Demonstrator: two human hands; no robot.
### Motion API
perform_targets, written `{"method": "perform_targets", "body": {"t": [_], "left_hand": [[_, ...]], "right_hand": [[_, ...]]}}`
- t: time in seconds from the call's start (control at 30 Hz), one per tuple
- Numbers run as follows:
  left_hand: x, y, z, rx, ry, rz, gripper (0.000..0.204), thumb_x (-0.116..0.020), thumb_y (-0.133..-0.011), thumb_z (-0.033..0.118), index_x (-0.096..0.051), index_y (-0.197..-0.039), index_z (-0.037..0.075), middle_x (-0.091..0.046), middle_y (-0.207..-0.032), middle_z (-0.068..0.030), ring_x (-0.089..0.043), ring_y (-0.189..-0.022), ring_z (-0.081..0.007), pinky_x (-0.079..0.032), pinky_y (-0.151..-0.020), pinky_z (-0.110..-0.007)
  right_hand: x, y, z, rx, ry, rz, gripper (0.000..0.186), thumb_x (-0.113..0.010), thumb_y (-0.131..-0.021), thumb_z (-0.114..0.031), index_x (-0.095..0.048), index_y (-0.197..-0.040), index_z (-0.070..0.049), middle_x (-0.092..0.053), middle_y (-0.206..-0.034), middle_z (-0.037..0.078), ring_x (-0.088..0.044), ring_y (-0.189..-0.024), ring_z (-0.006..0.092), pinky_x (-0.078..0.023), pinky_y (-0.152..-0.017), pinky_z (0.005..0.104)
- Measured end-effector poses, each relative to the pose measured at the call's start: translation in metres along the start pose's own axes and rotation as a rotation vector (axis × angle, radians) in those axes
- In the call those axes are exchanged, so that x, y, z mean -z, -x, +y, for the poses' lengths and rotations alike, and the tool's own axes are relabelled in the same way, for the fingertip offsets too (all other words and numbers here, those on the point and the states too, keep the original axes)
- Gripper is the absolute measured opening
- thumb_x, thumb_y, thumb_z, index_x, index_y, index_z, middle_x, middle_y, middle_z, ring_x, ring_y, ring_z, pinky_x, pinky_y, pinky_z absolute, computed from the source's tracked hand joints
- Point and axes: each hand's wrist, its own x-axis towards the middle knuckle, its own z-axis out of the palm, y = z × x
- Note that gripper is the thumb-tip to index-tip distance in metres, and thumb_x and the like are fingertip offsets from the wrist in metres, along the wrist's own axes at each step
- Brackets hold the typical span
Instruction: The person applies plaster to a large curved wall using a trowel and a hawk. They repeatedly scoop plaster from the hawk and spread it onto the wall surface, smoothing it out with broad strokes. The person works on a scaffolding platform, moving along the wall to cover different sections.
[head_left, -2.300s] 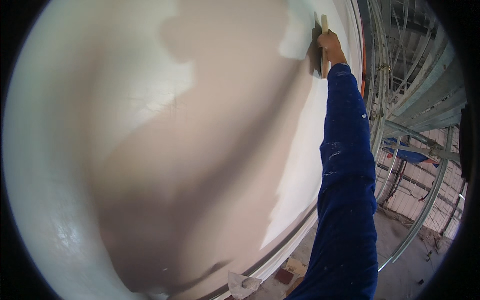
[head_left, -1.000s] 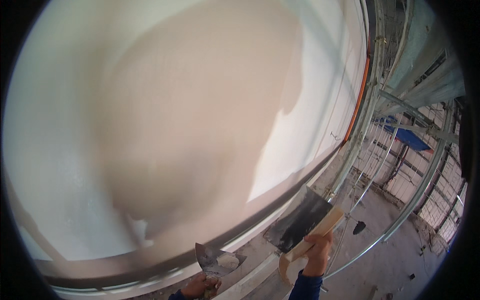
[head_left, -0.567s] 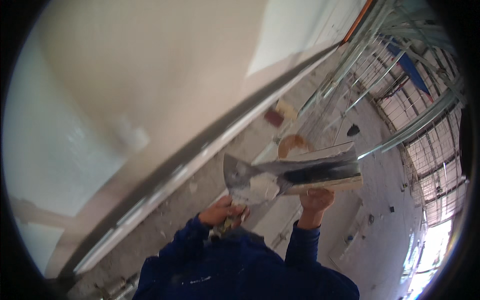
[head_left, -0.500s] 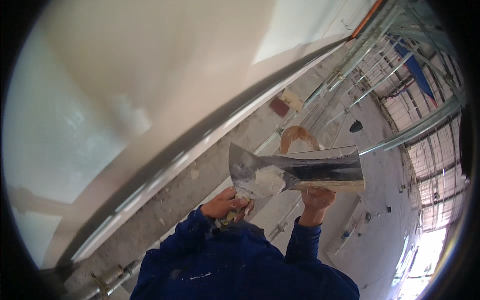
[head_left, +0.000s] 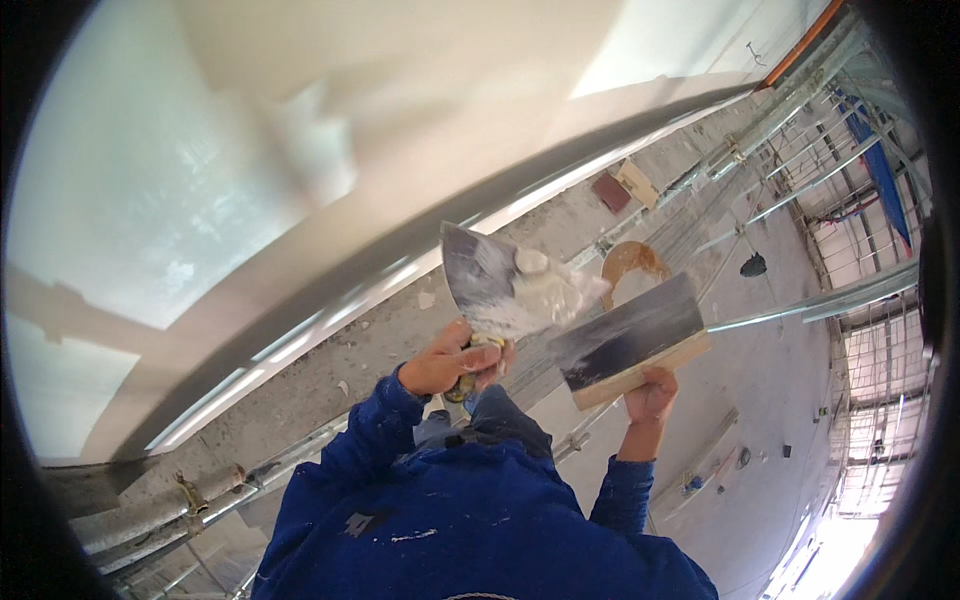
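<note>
My left hand (head_left: 455,360) is closed round the handle of a wide metal putty knife (head_left: 468,270); its blade carries a heap of white paste (head_left: 545,290). Just to the right, my right hand (head_left: 650,398) grips the pale wooden handle of a rectangular, dark-faced metal trowel (head_left: 625,335), held tilted beside the knife, with a small gap between the two blades. The plastered wall (head_left: 240,110), in patches of white and beige, stands ahead and to the left.
A scaffold tube (head_left: 860,295) and frames run along the right, with a blue sheet (head_left: 875,165) beyond. A round brown-rimmed container (head_left: 625,255) lies below. A red block (head_left: 610,192) and beige board (head_left: 638,183) lie by the wall's base. Another tube (head_left: 165,512) crosses the lower left.
My right arm has come down from the wall and my view has tipped downward. The trowel and knife met edge to edge, then moved apart; the paste on the knife now looks spread higher up.
</note>
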Motion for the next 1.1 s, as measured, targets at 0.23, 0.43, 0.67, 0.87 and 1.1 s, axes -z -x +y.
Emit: {"method": "perform_targets", "body": {"t": [0.23, 0.43, 0.67, 0.87, 1.1], "left_hand": [[-0.008, -0.05, -0.002, -0.232, -0.501, 0.234, 0.01, -0.048, -0.085, 0.01, -0.047, -0.091, 0.001, -0.047, -0.069, -0.0029, -0.045, -0.054, -0.0089, -0.039, -0.053, -0.024], [0.0, -0.131, -0.048, -0.57, -1.1, 0.265, 0.052, -0.06, -0.07, 0.002, -0.045, -0.12, 0.007, -0.054, -0.083, -0.0125, -0.054, -0.069, -0.0275, -0.044, -0.062, -0.031], [-0.018, -0.222, -0.062, -0.622, -1.43, 0.228, 0.052, -0.06, -0.067, 0.003, -0.051, -0.116, 0.016, -0.054, -0.081, -0.0085, -0.054, -0.069, -0.0258, -0.044, -0.058, -0.034], [-0.001, -0.245, -0.1, -0.527, -1.54, 0.327, 0.053, -0.057, -0.069, 0.001, -0.05, -0.117, 0.023, -0.053, -0.08, -0.0069, -0.053, -0.068, -0.024, -0.044, -0.058, -0.034], [0.011, -0.215, -0.096, 0.179, -1.8, 0.259, 0.05, -0.059, -0.071, 0.009, -0.048, -0.118, 0.023, -0.055, -0.091, -0.0112, -0.056, -0.076, -0.0259, -0.045, -0.062, -0.032]], "right_hand": [[-0.039, -0.028, 0.015, -0.235, -0.053, 0.151, 0.027, -0.055, -0.069, -0.02, -0.051, -0.091, -0.004, -0.052, -0.078, 0.007, -0.051, -0.072, 0.0198, -0.045, -0.067, 0.0344], [-0.06, -0.07, -0.006, -0.438, -0.013, 0.011, 0.033, -0.056, -0.068, -0.023, -0.052, -0.094, -0.003, -0.053, -0.078, 0.009, -0.054, -0.071, 0.0222, -0.047, -0.066, 0.0356], [0.008, -0.152, -0.043, -0.575, -0.088, -0.178, 0.041, -0.056, -0.066, -0.018, -0.049, -0.102, 0.001, -0.056, -0.085, 0.011, -0.057, -0.076, 0.025, -0.048, -0.071, 0.0373], [0.027, -0.192, -0.064, -0.604, -0.082, -0.16, 0.039, -0.055, -0.064, -0.016, -0.05, -0.099, 0.002, -0.056, -0.083, 0.012, -0.057, -0.074, 0.0254, -0.049, -0.069, 0.0361], [0.034, -0.231, -0.077, -0.533, -0.265, -0.222, 0.041, -0.056, -0.063, -0.016, -0.049, -0.1, -0.001, -0.055, -0.084, 0.01, -0.056, -0.078, 0.0264, -0.048, -0.074, 0.0384]]}}
